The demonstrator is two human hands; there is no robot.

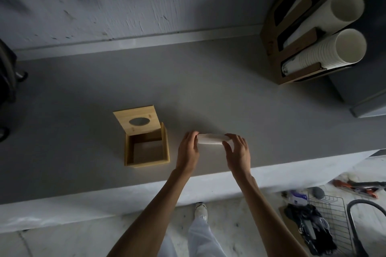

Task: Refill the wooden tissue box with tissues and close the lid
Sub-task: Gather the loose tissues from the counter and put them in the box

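Observation:
A square wooden tissue box (146, 161) stands on the grey counter (208, 94), left of my hands. Its lid (136, 121), with an oval hole, is tipped up and back, and the inside of the box looks bare. To the right of the box, a white stack of tissues (211, 139) is held just above the counter. My left hand (188, 149) grips its left end. My right hand (238, 152) holds its right end with fingers curled over it.
A wooden cup dispenser (296, 48) with stacks of white paper cups (325, 52) stands at the back right. A dark object (6, 81) sits at the left edge. Below the counter's front edge are a wire basket (330, 217) and clutter on the floor.

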